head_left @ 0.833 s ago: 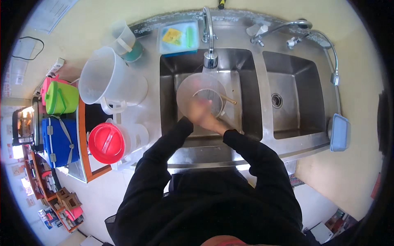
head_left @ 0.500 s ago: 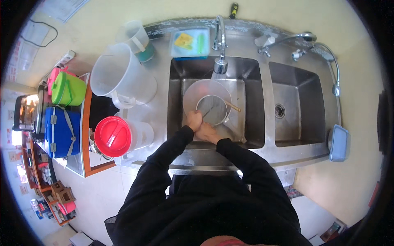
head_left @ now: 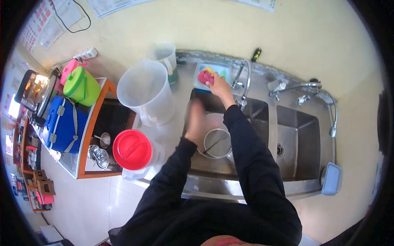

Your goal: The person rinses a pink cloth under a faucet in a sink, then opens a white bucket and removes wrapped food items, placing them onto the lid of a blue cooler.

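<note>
My right hand [head_left: 220, 89] reaches over the far rim of the left sink, fingers closed on a soft, dark-pink sponge-like pad [head_left: 206, 77]. The pad is above a pale blue tray [head_left: 199, 85] that holds something yellow and something green. My left hand [head_left: 195, 119] is smeared by motion over the left side of the sink basin [head_left: 253, 149]; its fingers cannot be made out. Below the hands, a clear plastic vessel sits in the sink, partly hidden by the right arm. A round white-rimmed strainer [head_left: 218, 143] with a dark handle-like stick across it lies there.
A large translucent jug [head_left: 145, 92], a smaller jug [head_left: 164, 57] and a red-lidded container [head_left: 132, 150] stand left of the sink. Chrome faucet [head_left: 247, 80] rises behind it. A second basin [head_left: 297, 139] lies right, with a blue-grey tub [head_left: 331, 178] at its edge.
My hands have parted from together in the sink. The right went up to the tray and now holds the pink pad; the left moved up and left. The view has shifted too.
</note>
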`<state>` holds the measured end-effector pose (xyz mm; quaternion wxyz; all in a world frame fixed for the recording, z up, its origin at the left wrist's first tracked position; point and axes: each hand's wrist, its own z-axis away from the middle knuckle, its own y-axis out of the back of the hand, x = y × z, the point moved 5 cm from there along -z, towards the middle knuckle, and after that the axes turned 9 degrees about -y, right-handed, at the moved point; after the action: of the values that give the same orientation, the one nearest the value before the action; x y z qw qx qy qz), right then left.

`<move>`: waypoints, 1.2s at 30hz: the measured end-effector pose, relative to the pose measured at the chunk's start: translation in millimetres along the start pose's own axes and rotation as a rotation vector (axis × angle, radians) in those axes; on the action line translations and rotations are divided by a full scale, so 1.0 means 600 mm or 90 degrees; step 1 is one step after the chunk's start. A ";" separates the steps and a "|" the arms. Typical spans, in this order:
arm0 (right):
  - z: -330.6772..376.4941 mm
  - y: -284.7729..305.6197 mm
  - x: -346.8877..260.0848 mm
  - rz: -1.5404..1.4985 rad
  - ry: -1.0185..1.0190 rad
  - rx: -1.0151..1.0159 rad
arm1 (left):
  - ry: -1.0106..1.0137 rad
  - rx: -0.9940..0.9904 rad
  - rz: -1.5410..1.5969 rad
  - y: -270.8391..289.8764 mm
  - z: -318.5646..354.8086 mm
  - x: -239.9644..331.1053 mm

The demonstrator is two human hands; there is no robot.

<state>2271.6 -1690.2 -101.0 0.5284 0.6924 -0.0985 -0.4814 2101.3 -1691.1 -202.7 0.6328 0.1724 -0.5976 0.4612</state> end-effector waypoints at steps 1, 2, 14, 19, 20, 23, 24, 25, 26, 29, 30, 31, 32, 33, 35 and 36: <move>-0.040 -0.011 0.037 0.055 0.004 -0.054 | 0.014 -0.005 0.001 -0.023 0.010 -0.015; -0.070 -0.014 0.067 0.060 0.005 -0.038 | 0.020 -0.018 0.001 -0.033 0.015 -0.029; -0.118 -0.104 0.024 0.450 0.097 0.040 | -0.148 -0.033 -0.153 0.009 0.026 -0.023; -0.122 -0.102 0.027 0.480 0.131 0.077 | -0.161 -0.020 -0.187 0.001 0.028 -0.027; -0.119 -0.099 0.023 0.479 0.133 0.079 | -0.163 -0.022 -0.185 0.004 0.024 -0.033; -0.116 -0.073 0.026 0.431 0.047 0.115 | -0.131 -0.052 -0.115 0.001 0.008 -0.044; -0.119 -0.054 0.033 0.327 -0.023 0.146 | -0.131 -0.052 -0.112 0.001 0.001 -0.044; -0.119 -0.038 0.038 0.221 -0.089 0.172 | -0.097 -0.034 -0.090 0.005 -0.009 -0.042; -0.123 -0.022 0.034 0.225 -0.086 0.169 | -0.062 -0.019 -0.068 0.004 -0.017 -0.040; -0.140 0.010 0.020 0.080 -0.037 0.103 | -0.048 -0.005 -0.043 0.001 -0.051 -0.024; -0.139 0.017 0.011 0.065 0.017 0.148 | -0.064 -0.015 -0.047 -0.002 -0.062 -0.020; -0.133 0.019 -0.015 0.016 0.031 0.105 | -0.084 -0.001 -0.056 0.011 -0.071 -0.019; -0.123 0.030 -0.039 0.030 0.062 0.099 | -0.101 0.000 -0.071 0.014 -0.077 -0.016; -0.149 0.048 -0.006 0.021 0.072 0.107 | -0.120 -0.018 -0.077 -0.025 -0.082 -0.017; -0.178 0.089 0.067 -0.033 0.160 0.162 | -0.169 -0.010 -0.118 -0.113 -0.074 -0.007; -0.158 0.048 0.010 -0.009 0.200 0.121 | -0.164 0.032 -0.114 -0.077 -0.090 -0.019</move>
<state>2358.7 -1645.7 -82.4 0.4663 0.8065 -0.0546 -0.3594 2171.5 -1677.8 -209.7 0.5848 0.2986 -0.6444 0.3919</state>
